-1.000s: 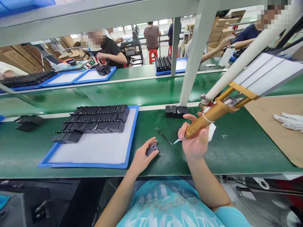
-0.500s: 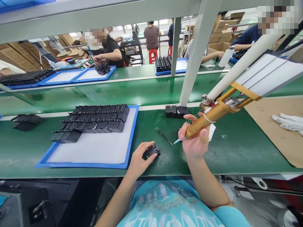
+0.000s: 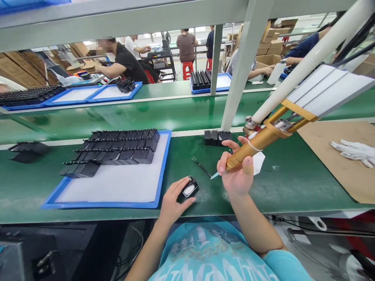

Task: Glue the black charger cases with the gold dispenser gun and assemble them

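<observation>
A small black plastic case (image 3: 190, 188) lies on the green bench, its upward side showing a white area. My left hand (image 3: 173, 200) holds it from the left, fingertips at its far edge and thumb by its near side. Gripped in my right hand (image 3: 236, 171) is a gold-coloured dispensing gun (image 3: 249, 154), tilted down to the left. Its pale blue nozzle (image 3: 215, 176) points toward the case but stays apart from it. Tweezers (image 3: 201, 167) lie on the bench between the hands, near the nozzle tip.
A blue-rimmed tray (image 3: 160, 183) with rows of black cases stands on the left. Several black cases (image 3: 215, 137) sit by the grey post (image 3: 238, 70). White gloves (image 3: 353, 152) lie on cardboard (image 3: 322, 144) at right. Co-workers sit across the line.
The case under my left hand has turned, now showing its white area instead of a dark face. The dispensing gun and my right hand have shifted slightly left.
</observation>
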